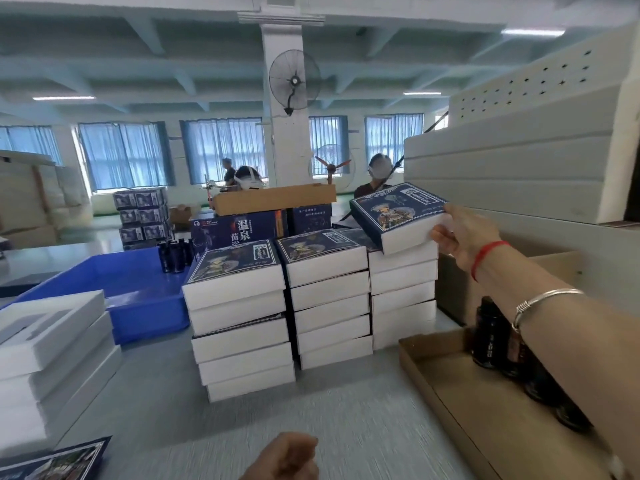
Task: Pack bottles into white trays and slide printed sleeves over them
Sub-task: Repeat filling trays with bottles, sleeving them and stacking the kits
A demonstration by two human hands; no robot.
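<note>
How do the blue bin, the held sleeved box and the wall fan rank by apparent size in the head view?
1. blue bin
2. sleeved box, gripped by the right hand
3. wall fan
Box and fan look close; the fan hangs farther away.

Bare forearms, no sleeves, red string bracelet [486, 257] and silver bangle [543, 301] on right wrist

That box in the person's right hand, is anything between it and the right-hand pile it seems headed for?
Nothing visible does. The right hand holds the sleeved box tilted just above the right stack of finished boxes, with its low corner about on the top box. That top looks bare, and the middle stack alongside stands no higher.
</note>
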